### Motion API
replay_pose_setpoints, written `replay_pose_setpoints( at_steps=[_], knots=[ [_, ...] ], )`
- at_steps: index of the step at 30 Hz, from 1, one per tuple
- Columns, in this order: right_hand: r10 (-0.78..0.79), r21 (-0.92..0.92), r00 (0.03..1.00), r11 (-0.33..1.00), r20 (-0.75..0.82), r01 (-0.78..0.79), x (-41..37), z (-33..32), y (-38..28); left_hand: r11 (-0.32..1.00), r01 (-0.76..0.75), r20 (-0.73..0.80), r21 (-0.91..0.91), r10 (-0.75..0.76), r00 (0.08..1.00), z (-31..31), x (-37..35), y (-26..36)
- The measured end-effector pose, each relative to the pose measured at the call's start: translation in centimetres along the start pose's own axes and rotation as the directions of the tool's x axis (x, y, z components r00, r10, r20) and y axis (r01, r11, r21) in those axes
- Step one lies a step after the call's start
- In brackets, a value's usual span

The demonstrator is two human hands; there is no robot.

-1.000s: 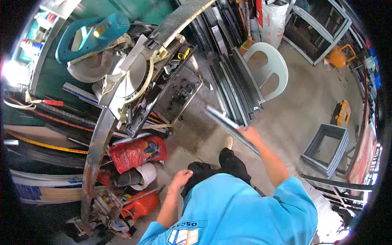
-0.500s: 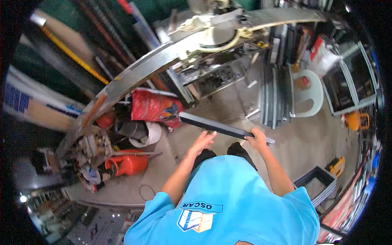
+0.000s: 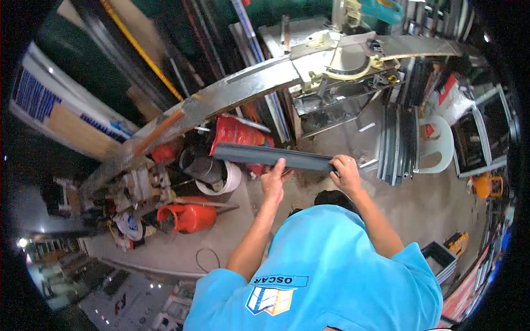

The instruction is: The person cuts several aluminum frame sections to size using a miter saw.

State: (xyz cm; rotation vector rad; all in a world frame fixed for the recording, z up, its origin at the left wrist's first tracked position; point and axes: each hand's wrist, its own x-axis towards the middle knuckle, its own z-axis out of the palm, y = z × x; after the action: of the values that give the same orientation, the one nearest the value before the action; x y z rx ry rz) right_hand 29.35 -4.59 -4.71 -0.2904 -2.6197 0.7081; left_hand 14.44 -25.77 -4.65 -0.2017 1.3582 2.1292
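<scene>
A long dark grey metal profile [image 3: 251, 154] is held nearly level in front of me, its far end at the left. My right hand [image 3: 346, 174] is closed around its right end. Near the middle, my left hand [image 3: 274, 181] grips the lower edge, with the thumb against the near face and the other fingers partly hidden. Behind the profile hangs or stands a red printed sack [image 3: 237, 132], partly covered by it. Beneath the profile's left part is a white bucket [image 3: 229, 182] with a dark container in it.
Ahead runs a long metal bench [image 3: 237, 80] with a mitre saw [image 3: 345, 63]. Stacked dark profiles [image 3: 396, 146] and a white plastic chair [image 3: 441, 144] stand at right. A red gas cylinder [image 3: 193, 216] lies on the floor at left. A dark frame [image 3: 439, 258] rests at lower right.
My left hand, free and beside the profile before, has taken hold of it. The profile has turned to show a broad grey face. The view has shifted, so surroundings sit further right.
</scene>
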Motion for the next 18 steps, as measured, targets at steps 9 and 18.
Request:
replay_pose_setpoints(
  at_steps=[9,18],
  knots=[
    [-0.262,-0.219,0.964,0.939,0.052,0.267,12.4,-3.1,1.8,0.739,0.169,0.048,0.652,-0.263,0.964,-1.4,0.2,8.7],
    [-0.396,-0.069,0.918,0.915,0.035,0.397,29.9,-1.1,8.8,-0.144,-0.534,0.548,0.833,0.352,0.759,9.1,16.0,14.2]
  ],
)
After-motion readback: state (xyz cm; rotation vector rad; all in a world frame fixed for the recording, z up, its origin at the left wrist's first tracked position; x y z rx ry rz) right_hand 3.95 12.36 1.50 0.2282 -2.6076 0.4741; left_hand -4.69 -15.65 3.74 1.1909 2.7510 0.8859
